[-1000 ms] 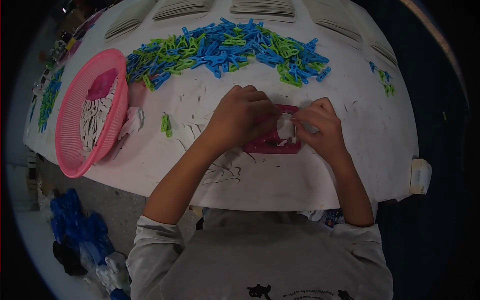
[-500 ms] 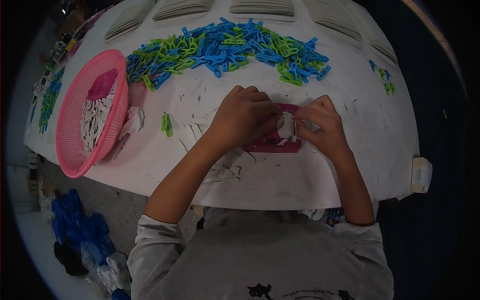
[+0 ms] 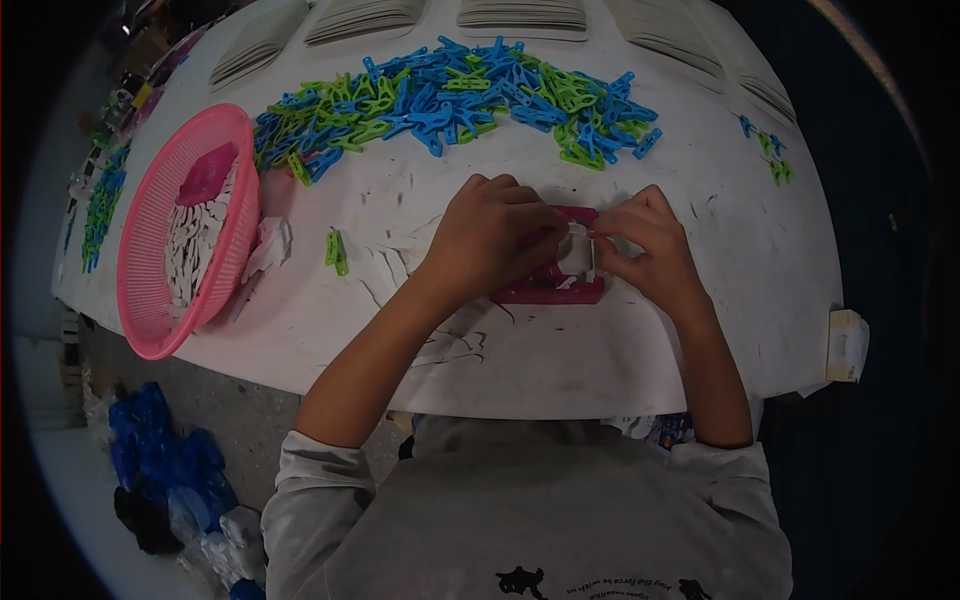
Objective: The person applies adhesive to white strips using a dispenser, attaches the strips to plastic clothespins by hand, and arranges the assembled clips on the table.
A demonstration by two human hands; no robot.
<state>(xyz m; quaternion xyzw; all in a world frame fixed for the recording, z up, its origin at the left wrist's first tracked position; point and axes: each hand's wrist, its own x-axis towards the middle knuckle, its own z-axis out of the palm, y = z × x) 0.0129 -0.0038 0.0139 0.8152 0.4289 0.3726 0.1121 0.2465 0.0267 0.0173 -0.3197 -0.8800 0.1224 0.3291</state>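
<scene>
Right of 1 basket (image 3: 150, 240), 1 magenta frame (image 3: 550, 295) lies beneath the left hand (image 3: 492, 230), grip hidden; right hand (image 3: 648, 240) pinched narrow, hold unclear. 5 card stacks (image 3: 522, 14) lie beyond. Hands barely moved since earlier.

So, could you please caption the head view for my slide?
Left hand and right hand at a magenta plastic frame, blue and green clothespins heaped beyond, pink basket at left.

I'm holding both forearms (image 3: 375, 365) out ahead of the torso (image 3: 530, 510), slanting inward. Beyond it, the left hand (image 3: 492, 235) is arching, knuckles (image 3: 497, 187) up; the right hand (image 3: 650, 247) is facing the left one, its fingers (image 3: 622, 222) bending inward.
</scene>
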